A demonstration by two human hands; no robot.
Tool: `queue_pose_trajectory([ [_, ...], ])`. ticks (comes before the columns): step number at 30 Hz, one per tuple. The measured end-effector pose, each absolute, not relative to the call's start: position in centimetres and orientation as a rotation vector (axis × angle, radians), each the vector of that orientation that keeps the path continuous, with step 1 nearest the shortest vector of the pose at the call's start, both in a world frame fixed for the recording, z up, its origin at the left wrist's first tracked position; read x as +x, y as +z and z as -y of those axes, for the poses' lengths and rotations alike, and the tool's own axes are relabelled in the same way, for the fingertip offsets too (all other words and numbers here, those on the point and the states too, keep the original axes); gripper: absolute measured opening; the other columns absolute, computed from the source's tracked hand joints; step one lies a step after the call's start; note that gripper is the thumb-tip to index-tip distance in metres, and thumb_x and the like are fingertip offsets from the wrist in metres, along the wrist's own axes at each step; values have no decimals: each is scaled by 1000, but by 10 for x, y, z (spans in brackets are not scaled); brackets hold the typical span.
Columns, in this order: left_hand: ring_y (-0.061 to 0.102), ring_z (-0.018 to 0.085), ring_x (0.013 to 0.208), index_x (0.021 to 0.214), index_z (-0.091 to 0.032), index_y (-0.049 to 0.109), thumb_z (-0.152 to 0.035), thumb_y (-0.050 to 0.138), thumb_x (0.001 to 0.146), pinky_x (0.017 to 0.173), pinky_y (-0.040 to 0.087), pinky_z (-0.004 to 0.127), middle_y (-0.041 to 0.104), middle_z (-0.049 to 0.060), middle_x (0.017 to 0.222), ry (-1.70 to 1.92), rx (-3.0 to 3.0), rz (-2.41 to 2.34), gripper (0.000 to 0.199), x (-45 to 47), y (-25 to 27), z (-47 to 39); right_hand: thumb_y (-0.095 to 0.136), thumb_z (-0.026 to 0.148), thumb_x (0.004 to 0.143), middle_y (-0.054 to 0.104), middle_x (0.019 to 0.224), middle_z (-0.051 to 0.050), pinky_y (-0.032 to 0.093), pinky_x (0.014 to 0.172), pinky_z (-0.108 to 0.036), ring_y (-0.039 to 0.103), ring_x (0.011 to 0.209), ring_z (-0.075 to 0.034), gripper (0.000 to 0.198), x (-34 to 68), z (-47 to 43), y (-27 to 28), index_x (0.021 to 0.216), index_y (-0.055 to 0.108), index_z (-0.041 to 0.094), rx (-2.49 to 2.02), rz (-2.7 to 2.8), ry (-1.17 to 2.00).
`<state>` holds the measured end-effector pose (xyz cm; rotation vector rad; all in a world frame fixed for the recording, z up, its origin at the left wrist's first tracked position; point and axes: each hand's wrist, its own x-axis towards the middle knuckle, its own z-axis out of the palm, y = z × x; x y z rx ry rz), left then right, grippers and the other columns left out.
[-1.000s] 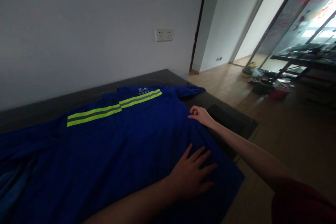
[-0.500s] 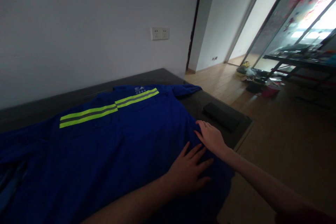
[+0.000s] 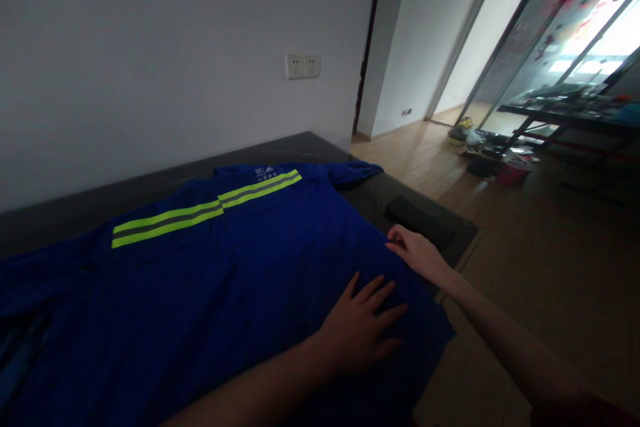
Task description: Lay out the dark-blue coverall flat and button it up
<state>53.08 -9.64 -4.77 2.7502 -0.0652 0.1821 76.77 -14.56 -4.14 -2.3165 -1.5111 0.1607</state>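
Observation:
A blue work jacket (image 3: 280, 240) with a yellow-green and grey reflective stripe across its chest is spread over a dark table (image 3: 295, 145). My left hand (image 3: 361, 327) lies flat on the cloth with its fingers spread. At the jacket's right side edge, my right hand (image 3: 417, 253) has thumb and fingers pinched together on the fabric. The cloth hangs past the table's near edge below that hand. One sleeve (image 3: 355, 172) stretches toward the far right side of the table.
A dark oblong object (image 3: 423, 219) lies on the table just beyond my right hand. Behind the table is a pale wall with a double power socket (image 3: 303, 66). Off to the right, buckets and bags (image 3: 493, 153) sit on the wooden floor near a dark bench (image 3: 565, 117).
My right hand has moved slightly right and closed on the jacket's edge, drawing the side of the cloth outward and straighter. My left hand has stayed in place.

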Motion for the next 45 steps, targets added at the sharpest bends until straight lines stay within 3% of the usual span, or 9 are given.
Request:
queue_pose_trajectory([
  [9,18,28,143,144,-33,30,-52,29,96,113,16,59,26,5,154,126,2757,131,52,531,-46,95,51,37,92,62,100,-9,43,75,-30,57,97,-23,18,754,82,-44,94,57,20,-2356,1667,-180],
  [17,15,29,144,145,-35,28,-53,28,95,112,13,62,24,3,155,122,2761,139,52,534,-50,95,41,28,96,66,94,-5,38,64,-26,61,81,-18,16,763,82,-29,96,55,21,-2377,1626,-185],
  [23,20,28,143,145,-32,28,-52,34,94,113,18,58,27,5,154,193,2765,106,54,532,-52,96,41,48,94,67,77,-2,31,53,-26,62,68,-18,33,741,167,-14,79,55,22,-2526,1617,-102],
  [26,23,26,142,144,-27,32,-51,36,94,114,20,54,31,8,152,228,2773,56,55,533,-53,97,44,50,92,64,71,-1,28,50,-26,61,62,-18,33,728,201,-26,76,52,22,-2663,1579,-48],
  [30,24,26,141,141,-25,36,-50,36,94,114,21,52,32,9,151,237,2759,33,53,532,-52,97,47,42,90,62,77,-2,37,54,-27,60,68,-18,23,724,218,-42,77,48,23,-2542,1565,-76],
  [37,28,26,140,141,-24,36,-49,30,96,113,23,53,34,11,150,249,2724,42,52,527,-46,97,38,48,92,60,77,-5,47,67,-36,60,73,-22,34,750,225,-60,72,51,24,-2295,1545,-60],
  [45,38,24,134,132,-22,45,-46,28,98,109,32,54,47,8,142,510,2891,158,45,534,-67,94,40,49,90,66,93,-9,50,76,-44,64,85,-28,30,776,231,-85,94,61,27,-2168,1495,-198],
])
